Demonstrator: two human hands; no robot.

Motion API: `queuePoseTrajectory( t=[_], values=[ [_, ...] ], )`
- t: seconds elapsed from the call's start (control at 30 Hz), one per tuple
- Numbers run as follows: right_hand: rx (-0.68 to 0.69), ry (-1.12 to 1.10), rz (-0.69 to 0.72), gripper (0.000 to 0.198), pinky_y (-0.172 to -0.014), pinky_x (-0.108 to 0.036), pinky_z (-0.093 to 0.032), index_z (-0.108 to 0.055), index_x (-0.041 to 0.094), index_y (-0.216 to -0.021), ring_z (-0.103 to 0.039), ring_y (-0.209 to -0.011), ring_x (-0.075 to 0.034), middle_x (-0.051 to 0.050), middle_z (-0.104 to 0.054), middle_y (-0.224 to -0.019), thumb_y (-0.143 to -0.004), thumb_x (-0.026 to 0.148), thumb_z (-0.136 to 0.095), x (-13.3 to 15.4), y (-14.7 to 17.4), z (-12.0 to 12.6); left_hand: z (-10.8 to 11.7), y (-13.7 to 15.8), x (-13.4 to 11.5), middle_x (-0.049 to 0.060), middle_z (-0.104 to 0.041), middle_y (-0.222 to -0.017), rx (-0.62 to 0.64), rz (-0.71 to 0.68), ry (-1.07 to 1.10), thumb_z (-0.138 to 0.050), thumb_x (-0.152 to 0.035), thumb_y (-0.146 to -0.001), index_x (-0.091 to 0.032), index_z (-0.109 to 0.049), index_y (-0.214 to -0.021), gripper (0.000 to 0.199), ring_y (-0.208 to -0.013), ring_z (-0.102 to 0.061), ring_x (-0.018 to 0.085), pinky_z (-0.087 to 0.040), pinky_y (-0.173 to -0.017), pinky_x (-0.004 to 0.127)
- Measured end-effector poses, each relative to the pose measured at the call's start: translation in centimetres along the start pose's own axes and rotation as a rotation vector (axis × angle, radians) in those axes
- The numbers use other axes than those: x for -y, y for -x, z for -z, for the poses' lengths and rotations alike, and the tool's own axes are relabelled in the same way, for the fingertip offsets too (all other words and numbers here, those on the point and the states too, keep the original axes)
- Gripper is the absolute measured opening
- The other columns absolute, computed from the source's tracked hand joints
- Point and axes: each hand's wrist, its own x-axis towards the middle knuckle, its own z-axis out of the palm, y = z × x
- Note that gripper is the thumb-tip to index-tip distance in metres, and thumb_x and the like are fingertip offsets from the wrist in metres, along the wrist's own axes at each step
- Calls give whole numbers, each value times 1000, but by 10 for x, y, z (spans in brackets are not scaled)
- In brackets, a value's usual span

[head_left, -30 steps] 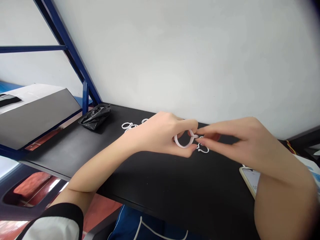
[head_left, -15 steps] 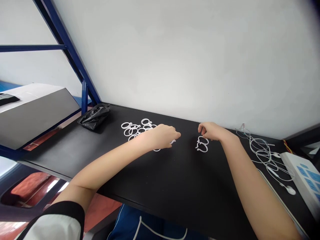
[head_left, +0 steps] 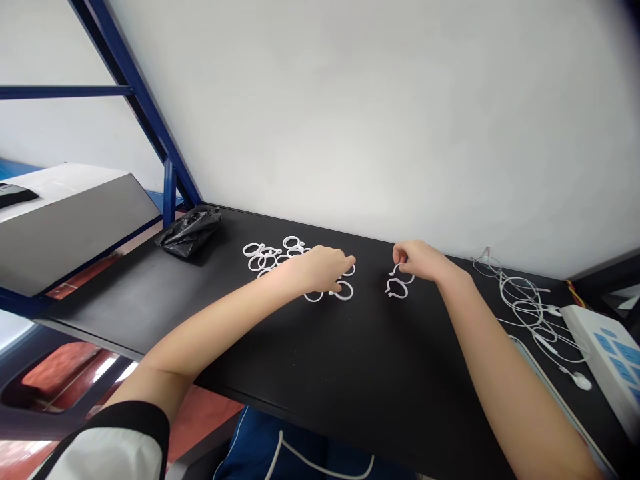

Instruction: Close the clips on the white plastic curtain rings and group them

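My left hand (head_left: pixel 324 268) reaches over the right side of a loose pile of white curtain rings (head_left: pixel 270 260), each with a small eyelet. Its thumb and forefinger are apart, the thumb at the edge of one ring (head_left: pixel 345 291) on the black tabletop. Another ring (head_left: pixel 351 269) shows partly beneath the forefinger. To the right, my right hand (head_left: pixel 414 260) is closed in a pinch on a white curtain ring (head_left: pixel 399 269) that its fingers partly cover. Just below that, a second ring (head_left: pixel 398 289) with an opening on its left touches or hangs from the first; I cannot tell which.
A crumpled black plastic bag (head_left: pixel 190 232) lies at the table's back left. Tangled white earphone cables (head_left: pixel 525 300) and a white power strip (head_left: pixel 605 353) sit at the right, by a flat device edge (head_left: pixel 555 400). A white wall (head_left: pixel 380 120) rises behind the tabletop (head_left: pixel 320 353).
My right hand has shifted slightly left and up with its rings. The left hand's fingers have lifted and spread, and rings beneath them now show more.
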Motion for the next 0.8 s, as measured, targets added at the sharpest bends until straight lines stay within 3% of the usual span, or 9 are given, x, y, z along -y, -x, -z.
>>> queuePoseTrajectory(
  t=[0.17,0.37,0.47,0.63,0.8],
  values=[
    [-120,-31,64,16,-59,-25,-32,-50,20,-69,-50,-70,-13,-1,-60,-77,-67,4,-50,12,12,14,3,4,7,8,-66,-97,-39,22,8,-62,-33,-88,-14,-55,-113,32,-81,-66,24,-36,-57,28],
    [-467,-417,248,23,-53,-27,-22,-32,21,-57,-28,-54,-10,5,-32,-54,-65,5,-46,36,33,25,9,6,7,7,-66,-97,-352,-82,-3,-58,-39,-93,-14,-55,-112,31,-75,-63,19,-32,-55,27],
    [-536,-597,387,32,-50,-28,-17,-23,22,-56,-21,-53,-9,6,-23,-53,-67,9,-50,51,41,23,11,6,3,5,-64,-90,-493,-166,4,-60,-47,-92,-14,-57,-105,35,-68,-59,16,-31,-55,26],
    [-590,-572,559,39,-48,-27,-14,-19,22,-58,-15,-54,-9,7,-17,-55,-75,14,-54,70,47,22,11,4,-2,2,-60,-74,-728,-343,41,-48,-56,-95,-15,-57,-83,43,-63,-54,14,-35,-58,27],
    [-603,-539,616,34,-47,-27,-13,-21,22,-57,-13,-56,-9,7,-16,-55,-71,13,-51,76,50,24,11,6,-7,2,-66,-80,-850,-406,-4,-43,-38,-101,-16,-60,-90,30,-58,-53,12,-38,-57,27]
  ],
)
